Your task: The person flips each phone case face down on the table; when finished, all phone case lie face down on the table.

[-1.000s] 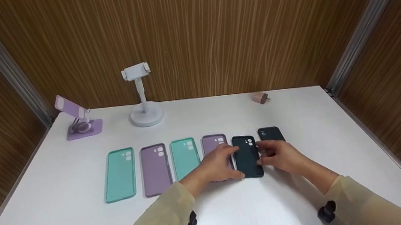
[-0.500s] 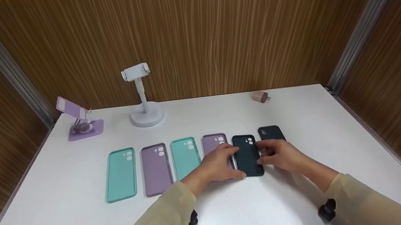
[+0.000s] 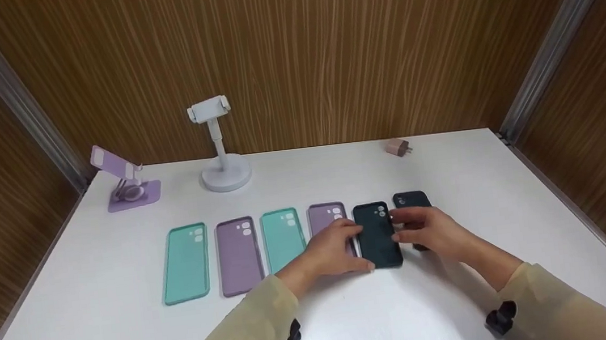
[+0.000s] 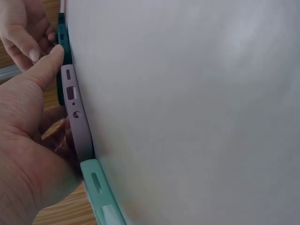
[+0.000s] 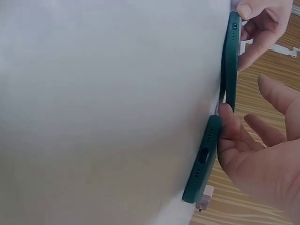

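Note:
A dark green phone case point(image 3: 378, 244) lies between my hands, its right side looking slightly raised. My left hand point(image 3: 330, 250) holds its left side, thumb at the near corner and index finger farther up the edge. On the opposite side my right hand point(image 3: 438, 232) has fingertips right at the case's edge, with thumb and fingers apart. Partly hidden behind that hand is a second dark green phone case point(image 3: 411, 199), whose end with slots and port opening shows in the right wrist view. Under my left hand lies a purple phone case point(image 4: 79, 122), mostly covered in the head view.
Leftward in the same row are a teal phone case point(image 3: 282, 235), a purple phone case point(image 3: 239, 257) and another teal phone case point(image 3: 185, 263). At the back stand a purple phone stand point(image 3: 134, 195), a white phone holder point(image 3: 226, 173) and a pink charger plug point(image 3: 398, 147).
The dark green case between my hands has tilted slightly, its right side a little higher. My right thumb has shifted slightly up and right; my left hand stays in place.

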The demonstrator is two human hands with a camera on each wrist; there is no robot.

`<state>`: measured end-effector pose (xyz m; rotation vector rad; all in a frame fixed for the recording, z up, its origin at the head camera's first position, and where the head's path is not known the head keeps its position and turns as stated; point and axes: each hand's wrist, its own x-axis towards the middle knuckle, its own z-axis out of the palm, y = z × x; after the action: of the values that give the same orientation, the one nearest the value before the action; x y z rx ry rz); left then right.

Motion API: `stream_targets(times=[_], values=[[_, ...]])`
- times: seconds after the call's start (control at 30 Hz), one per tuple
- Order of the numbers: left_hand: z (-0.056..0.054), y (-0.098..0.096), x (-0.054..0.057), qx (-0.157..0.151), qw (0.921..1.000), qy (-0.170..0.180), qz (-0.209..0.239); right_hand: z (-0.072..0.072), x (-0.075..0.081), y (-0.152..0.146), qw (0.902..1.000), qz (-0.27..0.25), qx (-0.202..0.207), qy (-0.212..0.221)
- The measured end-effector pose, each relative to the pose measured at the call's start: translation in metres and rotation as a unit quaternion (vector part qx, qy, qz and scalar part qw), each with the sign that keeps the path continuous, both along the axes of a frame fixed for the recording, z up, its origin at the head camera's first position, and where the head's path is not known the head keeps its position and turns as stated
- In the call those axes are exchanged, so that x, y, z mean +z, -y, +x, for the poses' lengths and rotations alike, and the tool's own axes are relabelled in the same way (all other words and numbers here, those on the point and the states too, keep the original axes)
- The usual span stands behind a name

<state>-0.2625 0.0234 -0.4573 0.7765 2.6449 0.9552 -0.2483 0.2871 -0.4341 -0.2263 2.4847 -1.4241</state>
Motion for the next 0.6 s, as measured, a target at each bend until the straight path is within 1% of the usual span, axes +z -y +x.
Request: stream_targets(times=[0.17, 0.23, 0.33, 0.43, 0.6], values=[[-0.0001, 0.0017, -0.0005, -0.003, 1.0, -0.004, 0.004, 0.0014, 0.0033, -0.0016, 0.9995, -0.03, -0.005, -0.004], [0.0, 0.0025, -0.0005, -0.003, 1.0, -0.007, 0.004, 0.001, 0.0028, -0.001, 0.9987, -0.051, -0.009, -0.001], [0.0001, 0.003, 0.0001, -0.004, 0.9999, -0.009, 0.006, -0.0002, 0.0009, 0.0002, 0.9958, -0.09, -0.02, 0.005], [0.0005, 0.0024, 0.0008, -0.006, 0.9999, -0.008, 0.006, -0.0009, -0.0017, 0.0012, 0.9925, -0.115, -0.038, 0.017], [0.0006, 0.001, 0.002, -0.007, 1.0, -0.001, 0.005, -0.0024, -0.0064, 0.0015, 0.9907, -0.116, -0.059, 0.038]])
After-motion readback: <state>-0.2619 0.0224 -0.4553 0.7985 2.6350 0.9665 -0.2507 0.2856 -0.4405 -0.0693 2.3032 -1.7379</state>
